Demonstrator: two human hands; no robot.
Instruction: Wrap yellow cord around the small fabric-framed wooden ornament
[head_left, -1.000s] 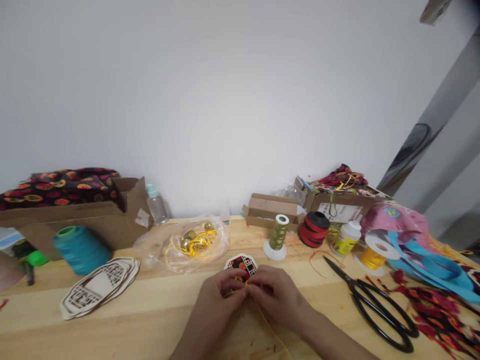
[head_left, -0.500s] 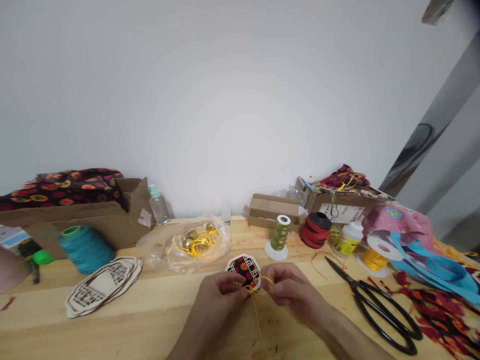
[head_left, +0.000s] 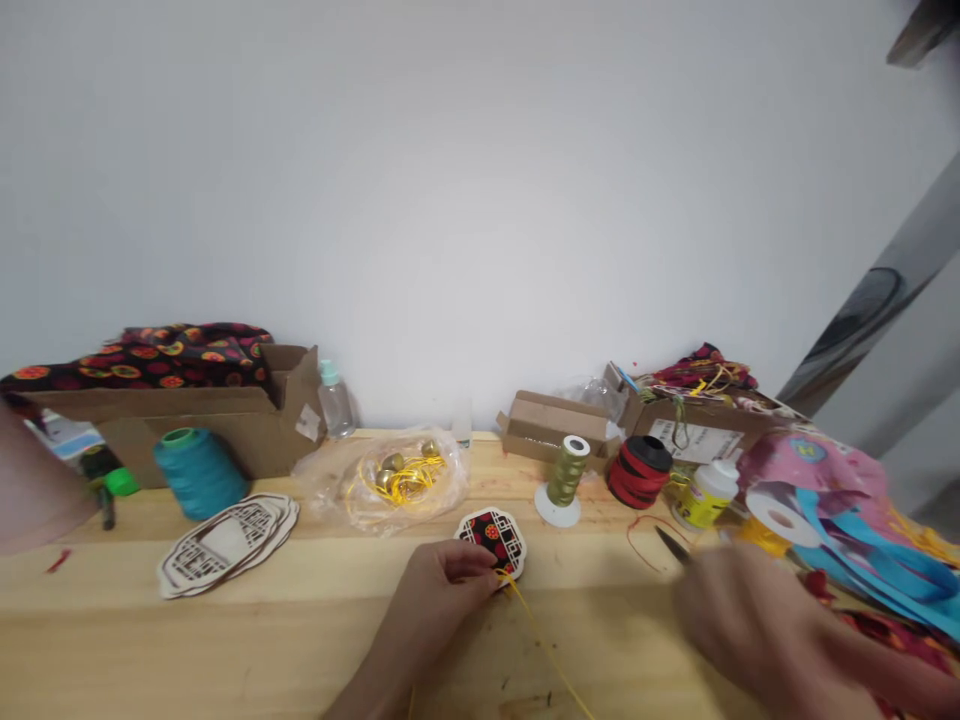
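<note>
My left hand [head_left: 454, 585] pinches the lower edge of a small wooden-framed ornament [head_left: 496, 542] with dark floral fabric in its lattice border. Yellow cord [head_left: 541, 638] comes from the ornament's lower edge by the fingertips and trails down over the table. Over at the right, my right hand [head_left: 750, 620] is smeared by motion and lies over the black scissors [head_left: 673, 544]. Only the blade tip shows clearly; the handles are hidden behind the hand, and whether the fingers grip them cannot be made out.
Behind the ornament stand a green thread spool [head_left: 568, 475], a red thread spool [head_left: 639, 472] and a glue bottle [head_left: 706, 494]. A plastic bag [head_left: 337, 485] with bells and yellow cord lies left of centre. Further left are stacked wooden frames [head_left: 202, 560] and a teal thread cone [head_left: 199, 475].
My right hand has let go of the yellow cord and moved right, over the scissors. The left hand keeps its hold on the ornament. The view has shifted slightly.
</note>
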